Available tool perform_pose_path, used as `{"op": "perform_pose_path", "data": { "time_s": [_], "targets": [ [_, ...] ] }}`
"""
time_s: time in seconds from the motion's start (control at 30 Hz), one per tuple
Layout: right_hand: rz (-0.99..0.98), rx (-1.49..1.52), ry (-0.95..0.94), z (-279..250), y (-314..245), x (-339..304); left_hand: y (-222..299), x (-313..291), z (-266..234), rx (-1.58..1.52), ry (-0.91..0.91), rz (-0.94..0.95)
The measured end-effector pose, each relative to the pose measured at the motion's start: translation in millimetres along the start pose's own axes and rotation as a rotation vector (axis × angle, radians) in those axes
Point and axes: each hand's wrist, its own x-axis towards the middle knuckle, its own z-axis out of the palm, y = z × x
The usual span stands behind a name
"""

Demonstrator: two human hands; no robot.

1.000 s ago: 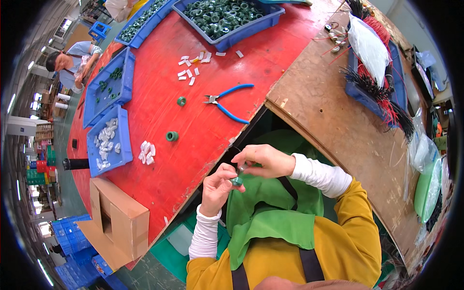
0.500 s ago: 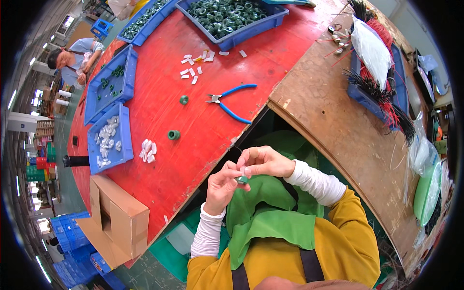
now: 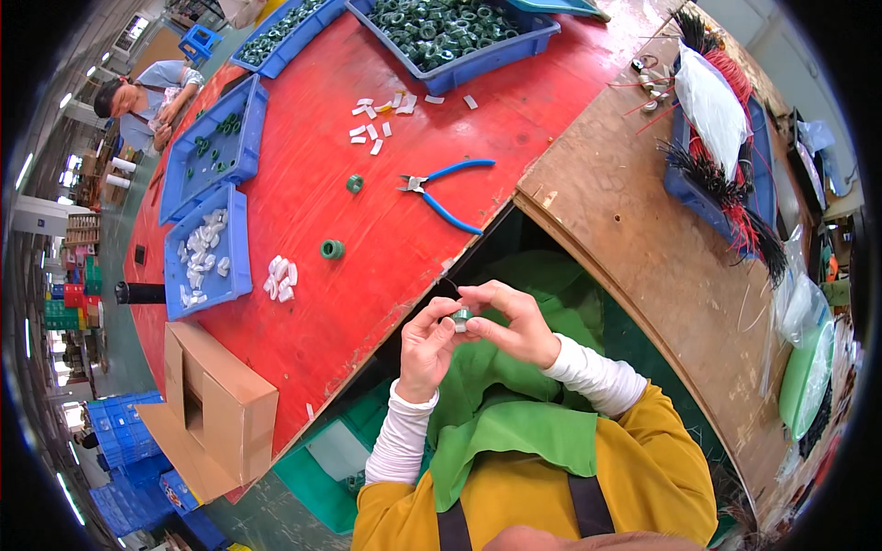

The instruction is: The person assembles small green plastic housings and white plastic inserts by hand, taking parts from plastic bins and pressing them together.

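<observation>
A small green ring [image 3: 461, 317] is pinched between the fingertips of my left hand [image 3: 426, 351] and my right hand [image 3: 520, 327], over my green apron. Whitish material shows at the ring's lower side; whether it is a separate strip I cannot tell. Both hands have bent fingers, the right thumb and index finger meeting the ring from the right. On the red tabletop ahead lie one green ring [image 3: 356, 184] and what looks like a short stack of green rings [image 3: 332, 249]. Blue-handled cutting pliers [image 3: 448, 195] rest with jaws apart, nearer the table's edge.
White strips [image 3: 372, 127] and a white pile [image 3: 281, 277] lie on the red table. Blue trays hold green rings [image 3: 441, 35] and white pieces [image 3: 204, 257]. A cardboard box [image 3: 241, 404] stands left. Red and black wires fill a bin [image 3: 680, 179] at right. Another person [image 3: 152, 101] sits far left.
My right hand has changed its grip, its thumb now lower against the ring. The ring has turned and risen slightly between the fingers. The whole view has shifted a little.
</observation>
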Motion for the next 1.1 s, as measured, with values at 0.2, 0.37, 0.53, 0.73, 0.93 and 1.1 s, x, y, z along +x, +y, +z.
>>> {"op": "perform_pose_path", "data": {
  "time_s": [0.2,0.37,0.53,0.73,0.93,1.1],
  "targets": [
    [0.245,0.484,0.107,3,5,-6,3,3,14,-0.012,0.057,-0.023],
    [-0.195,-0.234,0.099,-14,-4,10,2,3,14,-0.024,0.143,-0.023],
    [-0.376,-0.403,0.080,-15,-3,19,3,4,23,0.070,0.174,-0.009],
    [-0.472,-0.479,0.122,-8,5,20,-3,8,24,0.047,0.221,0.016],
    [-0.661,-0.507,0.171,-16,-7,24,-13,16,22,-0.173,0.284,0.010],
    [-0.576,-0.608,0.185,-22,-9,32,-15,23,30,-0.330,0.348,0.022]
  ]
}}
